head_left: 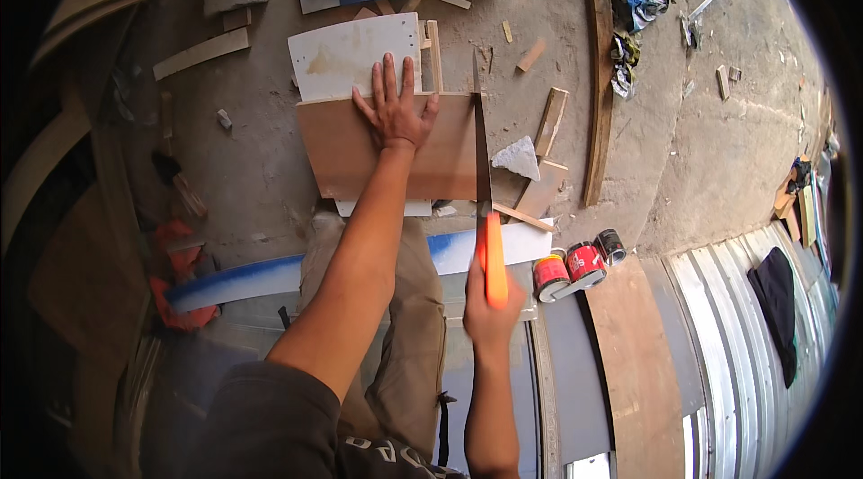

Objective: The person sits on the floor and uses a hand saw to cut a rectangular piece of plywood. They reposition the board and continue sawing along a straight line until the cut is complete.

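Note:
A brown wooden board [351,151] lies across a white panel [337,57] that shows beyond its far edge and a little at its near edge. My left hand [397,115] presses flat on the board's far part, fingers spread toward the white panel. In my right hand [494,310] is a handsaw [496,259], gripped by its orange handle. The dark saw blade [483,146] points away from me along the board's right end, its tip past the far edge. How deep the teeth sit in the wood, I cannot tell.
Right of my knees stand several paint cans [583,261]. A long timber [596,75] lies on the floor at the right, with wood offcuts and a broken white chunk [517,158] nearer the board. Corrugated metal sheets [737,335] and a plywood strip [635,358] are at the lower right.

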`<state>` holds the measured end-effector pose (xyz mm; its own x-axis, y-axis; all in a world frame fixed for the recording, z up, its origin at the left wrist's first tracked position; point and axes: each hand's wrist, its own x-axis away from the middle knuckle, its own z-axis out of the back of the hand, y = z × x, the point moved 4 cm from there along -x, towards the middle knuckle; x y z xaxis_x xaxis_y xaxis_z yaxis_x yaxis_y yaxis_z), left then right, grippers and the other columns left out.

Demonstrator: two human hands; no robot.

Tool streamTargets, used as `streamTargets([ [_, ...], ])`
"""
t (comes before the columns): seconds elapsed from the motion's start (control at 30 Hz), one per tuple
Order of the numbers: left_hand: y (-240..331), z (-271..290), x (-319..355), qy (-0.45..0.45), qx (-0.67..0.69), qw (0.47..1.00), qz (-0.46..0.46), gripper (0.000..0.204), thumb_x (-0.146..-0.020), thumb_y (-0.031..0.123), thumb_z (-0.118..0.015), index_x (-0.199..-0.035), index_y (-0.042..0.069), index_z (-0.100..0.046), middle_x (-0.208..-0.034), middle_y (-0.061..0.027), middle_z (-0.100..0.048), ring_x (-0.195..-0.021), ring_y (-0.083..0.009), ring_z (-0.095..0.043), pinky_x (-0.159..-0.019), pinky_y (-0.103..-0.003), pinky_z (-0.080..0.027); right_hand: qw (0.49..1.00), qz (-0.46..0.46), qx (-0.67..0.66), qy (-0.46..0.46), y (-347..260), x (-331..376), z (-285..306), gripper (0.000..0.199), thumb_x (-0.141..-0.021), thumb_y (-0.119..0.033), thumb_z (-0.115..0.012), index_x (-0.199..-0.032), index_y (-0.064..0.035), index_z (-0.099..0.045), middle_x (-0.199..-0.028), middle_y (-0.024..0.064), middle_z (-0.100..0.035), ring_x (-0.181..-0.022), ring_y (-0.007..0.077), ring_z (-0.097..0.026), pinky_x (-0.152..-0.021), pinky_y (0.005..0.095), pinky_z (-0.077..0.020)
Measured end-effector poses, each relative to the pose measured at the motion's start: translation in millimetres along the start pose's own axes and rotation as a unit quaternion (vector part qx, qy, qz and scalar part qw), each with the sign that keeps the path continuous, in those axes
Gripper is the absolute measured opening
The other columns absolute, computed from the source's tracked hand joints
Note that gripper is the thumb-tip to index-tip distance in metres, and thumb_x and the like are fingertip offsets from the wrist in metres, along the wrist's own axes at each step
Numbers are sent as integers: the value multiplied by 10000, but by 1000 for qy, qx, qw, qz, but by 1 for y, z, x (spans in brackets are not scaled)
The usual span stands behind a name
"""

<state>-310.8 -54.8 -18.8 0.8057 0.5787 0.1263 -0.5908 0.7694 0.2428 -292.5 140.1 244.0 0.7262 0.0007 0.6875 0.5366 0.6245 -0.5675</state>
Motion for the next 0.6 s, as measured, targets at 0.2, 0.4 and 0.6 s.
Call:
streamTargets([
  [0.2,1,4,-4,-5,2,1000,5,756,-870,600,-480,-1532,253,-370,-1630,-74,-237,-1489,-283,-226,-1139,-662,-17,1000,14,-14,10,9,14,4,75,-867,-32,-647,-832,34,-650,-621,143,-570,-530,182,-558,-554,317,-462],
  [0.4,2,-1,-8,0,-16,1000,-9,754,-872,600,-476,-1533,251,-369,-1630,-68,-237,-1492,-278,-216,-1139,-662,-22,999,28,-44,-6,-6,-114,-42,253,-890,-121,-638,-704,24,-548,-566,139,-512,-491,188,-473,-507,361,-402],
  [0.6,2,2,-5,-2,-17,1000,1,746,-882,608,-455,-1533,254,-367,-1629,-68,-240,-1490,-270,-224,-1135,-668,-36,1000,6,-27,0,19,40,14,131,-832,-65,-641,-740,16,-594,-567,102,-523,-510,169,-535,-516,315,-429],
])
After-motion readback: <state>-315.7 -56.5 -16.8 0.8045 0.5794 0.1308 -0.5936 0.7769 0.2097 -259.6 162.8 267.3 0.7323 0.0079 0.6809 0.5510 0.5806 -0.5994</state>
